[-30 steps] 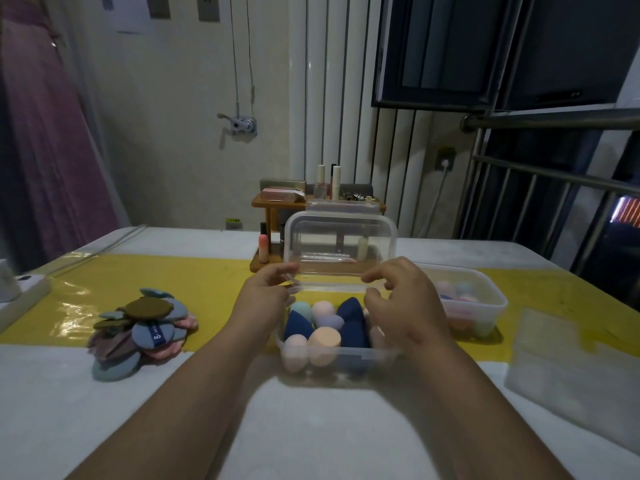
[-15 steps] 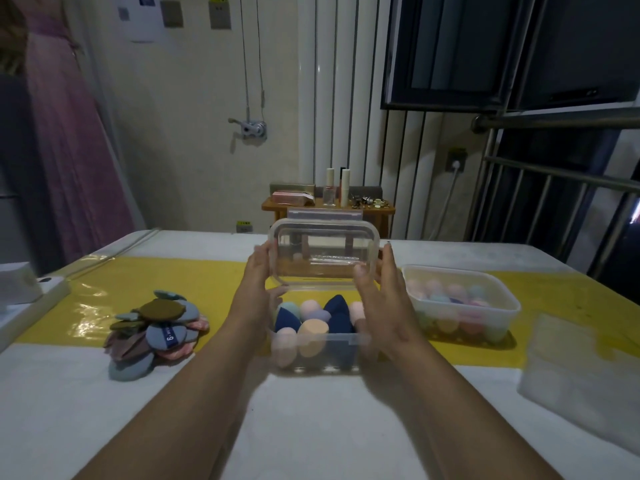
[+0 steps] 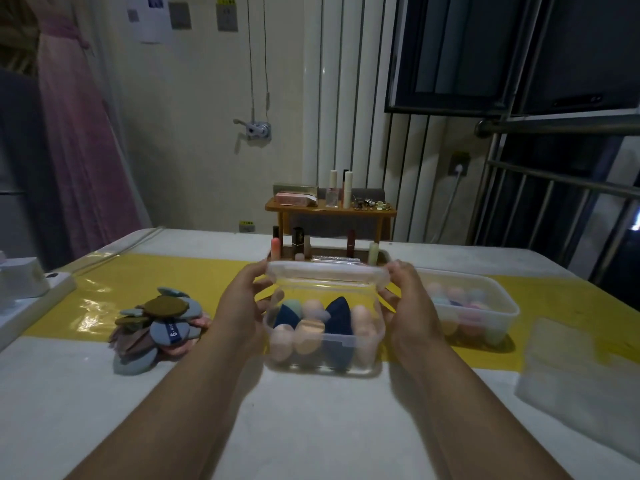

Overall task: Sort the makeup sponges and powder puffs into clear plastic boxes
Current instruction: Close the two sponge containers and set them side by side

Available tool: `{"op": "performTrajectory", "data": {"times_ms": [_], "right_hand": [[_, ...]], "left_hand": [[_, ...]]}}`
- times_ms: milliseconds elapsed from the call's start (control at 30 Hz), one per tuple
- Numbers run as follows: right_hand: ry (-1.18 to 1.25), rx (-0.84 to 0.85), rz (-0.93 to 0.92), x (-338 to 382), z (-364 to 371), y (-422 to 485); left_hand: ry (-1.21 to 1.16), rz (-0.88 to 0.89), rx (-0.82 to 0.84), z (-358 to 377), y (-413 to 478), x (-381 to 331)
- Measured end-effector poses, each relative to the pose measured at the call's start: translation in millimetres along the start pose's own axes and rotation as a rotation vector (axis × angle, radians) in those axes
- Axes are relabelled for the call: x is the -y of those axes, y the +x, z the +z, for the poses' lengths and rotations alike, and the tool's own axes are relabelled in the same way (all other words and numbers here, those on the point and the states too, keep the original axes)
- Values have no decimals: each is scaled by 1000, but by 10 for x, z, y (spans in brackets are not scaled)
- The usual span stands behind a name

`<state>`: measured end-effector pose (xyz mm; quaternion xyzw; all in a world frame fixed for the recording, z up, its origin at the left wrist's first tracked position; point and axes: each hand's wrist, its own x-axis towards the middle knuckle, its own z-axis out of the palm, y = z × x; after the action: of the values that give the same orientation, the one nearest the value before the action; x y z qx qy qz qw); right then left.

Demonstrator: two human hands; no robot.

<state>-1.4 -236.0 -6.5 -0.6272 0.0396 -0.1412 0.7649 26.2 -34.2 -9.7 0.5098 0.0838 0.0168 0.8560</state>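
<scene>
Above box (image 3: 323,356) of sponges (image 3: 338,315): left hand (image 3: 239,306), right hand (image 3: 410,308) fingers gripping lid (image 3: 322,273) ends.

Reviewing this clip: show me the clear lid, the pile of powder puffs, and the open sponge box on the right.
clear lid (image 3: 325,274): head view, middle of its top face.
powder puff pile (image 3: 165,305): head view, brown puff on top.
right sponge box (image 3: 507,323): head view, front wall near its right corner.

Two bare forearms (image 3: 180,393), bare left hand (image 3: 242,304), bare right hand (image 3: 410,306)
</scene>
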Motion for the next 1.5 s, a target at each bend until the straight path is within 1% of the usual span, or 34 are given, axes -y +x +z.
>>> {"op": "performTrajectory", "data": {"times_ms": [33, 100, 200, 300, 433, 700, 833, 900, 1000, 1033, 1133, 1333, 1500], "right_hand": [[-9, 5, -9, -15, -14, -4], [-113, -3, -67, -46, -36, -8], [-276, -13, -65, -107, -64, 2], [-354, 9, -66, -158, -69, 33], [-470, 3, -119, -193, -89, 64], [-596, 59, -160, -207, -107, 69], [-615, 60, -164, -205, -99, 52], [-634, 91, -173, -219, -114, 48], [-722, 249, -121, -203, -157, 32], [-738, 304, -97, -191, -175, 33], [-733, 398, -51, -144, -231, 48], [-839, 439, -44, -121, -283, 62], [-922, 445, -61, -103, -289, 68]], "left_hand": [[-28, 2, 0, -6, 2, 28], [-45, 20, -7, -7, 9, 81], [14, 38, -51, 3, 9, 156], [90, 19, -46, 3, -21, 186], [245, 50, -12, -4, -97, 219], [242, -6, 47, -43, -13, 189], [262, -82, 138, -58, -38, 171], [307, -77, 209, -67, -60, 153], [618, 73, 353, -117, -34, 108], [700, 90, 397, -136, -33, 83], [760, 76, 516, -232, -14, 26], [865, 161, 582, -282, 8, -1], [953, 206, 559, -285, 5, -4]]}}
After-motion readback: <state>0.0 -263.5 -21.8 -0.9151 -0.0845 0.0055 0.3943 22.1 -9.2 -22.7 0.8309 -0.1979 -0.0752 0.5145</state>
